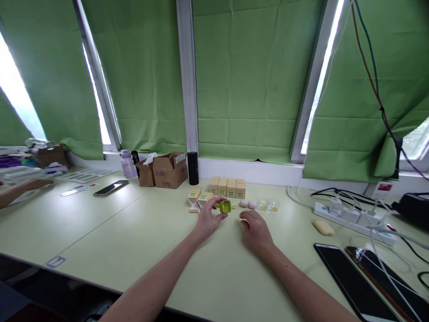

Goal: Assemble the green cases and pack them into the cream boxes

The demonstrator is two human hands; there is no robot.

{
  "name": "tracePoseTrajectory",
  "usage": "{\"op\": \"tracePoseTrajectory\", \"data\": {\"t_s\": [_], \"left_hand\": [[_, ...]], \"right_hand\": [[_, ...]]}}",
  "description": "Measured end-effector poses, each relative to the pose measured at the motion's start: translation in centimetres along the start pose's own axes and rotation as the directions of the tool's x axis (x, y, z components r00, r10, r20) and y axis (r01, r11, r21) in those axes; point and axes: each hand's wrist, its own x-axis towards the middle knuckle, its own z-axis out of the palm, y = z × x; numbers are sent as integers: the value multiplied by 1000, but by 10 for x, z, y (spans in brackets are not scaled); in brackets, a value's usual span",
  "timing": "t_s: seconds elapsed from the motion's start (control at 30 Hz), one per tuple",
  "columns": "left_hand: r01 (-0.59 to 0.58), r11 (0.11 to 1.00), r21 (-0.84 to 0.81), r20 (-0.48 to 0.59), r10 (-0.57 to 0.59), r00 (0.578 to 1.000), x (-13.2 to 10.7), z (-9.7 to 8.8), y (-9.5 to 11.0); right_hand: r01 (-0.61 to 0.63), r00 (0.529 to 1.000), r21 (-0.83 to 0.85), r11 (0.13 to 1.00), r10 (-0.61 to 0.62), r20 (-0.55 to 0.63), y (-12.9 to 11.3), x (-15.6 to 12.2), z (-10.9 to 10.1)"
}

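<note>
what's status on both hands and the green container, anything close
Left hand holding green container. Right hand apart from it, curled, grip unclear. Pink pieces and clear containers just beyond right hand.

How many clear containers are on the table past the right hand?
2: one clear container beside the pink pieces, a second clear container directly to its right, both beyond the right hand.

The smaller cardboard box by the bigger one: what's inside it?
Crumpled white material pokes from the open top of the smaller box; the box itself hides whatever lies deeper.
</note>
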Motion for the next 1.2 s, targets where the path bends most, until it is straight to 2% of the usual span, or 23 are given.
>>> {"op": "tracePoseTrajectory", "data": {"t_s": [0.13, 0.23, 0.33, 0.53, 0.67, 0.73, 0.83, 0.93, 1.2], "left_hand": [[-7, 1000, -11, -3, 7, 1000, 0, 0, 2], [-13, 1000, -19, -4, 13, 1000, 0, 0, 2], [-10, 1000, -24, 10, 10, 1000, 0, 0, 2], [4, 999, -34, 45, -3, 999, -2, 0, 8], [-13, 999, -53, 75, 17, 997, -3, 2, 9], [-16, 998, -62, 86, 21, 996, -3, 3, 10], [-15, 997, -73, 94, 21, 995, -4, 3, 10], [0, 997, -74, 102, 8, 995, -4, 4, 11], [13, 996, -88, 131, -2, 991, -5, 3, 14]], "right_hand": [[-195, 974, 267, 944, 218, -59, -16, 6, -2], [-313, 921, 549, 775, 388, -22, -28, 14, -6], [-325, 893, 735, 595, 450, 31, -35, 20, -12], [-392, 831, 825, 406, 542, 128, -37, 26, -27], [-407, 797, 880, 243, 566, 212, -38, 28, -30], [-422, 777, 885, 199, 583, 239, -38, 28, -30], [-431, 762, 883, 184, 598, 247, -38, 27, -31], [-426, 769, 875, 229, 602, 216, -39, 27, -32], [-318, 871, 792, 521, 490, 27, -48, 23, -29]]}}
